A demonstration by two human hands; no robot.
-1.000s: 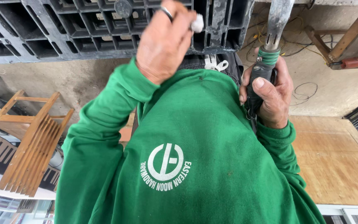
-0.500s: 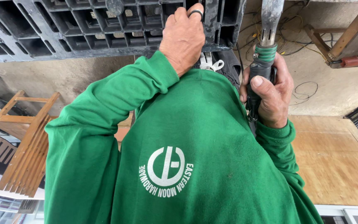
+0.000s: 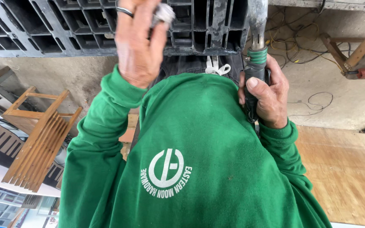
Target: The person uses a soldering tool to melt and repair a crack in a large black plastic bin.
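Left hand (image 3: 138,46) pinches a small whitish object (image 3: 163,12) at the black pallet (image 3: 43,25); right hand (image 3: 267,90) grips a green-collared tool (image 3: 255,71).

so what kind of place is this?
Most likely a workshop or hardware work area. A black plastic pallet, loose wires on the concrete floor, a plywood sheet and a wooden rack lie around. The right hand grips a tool handle.
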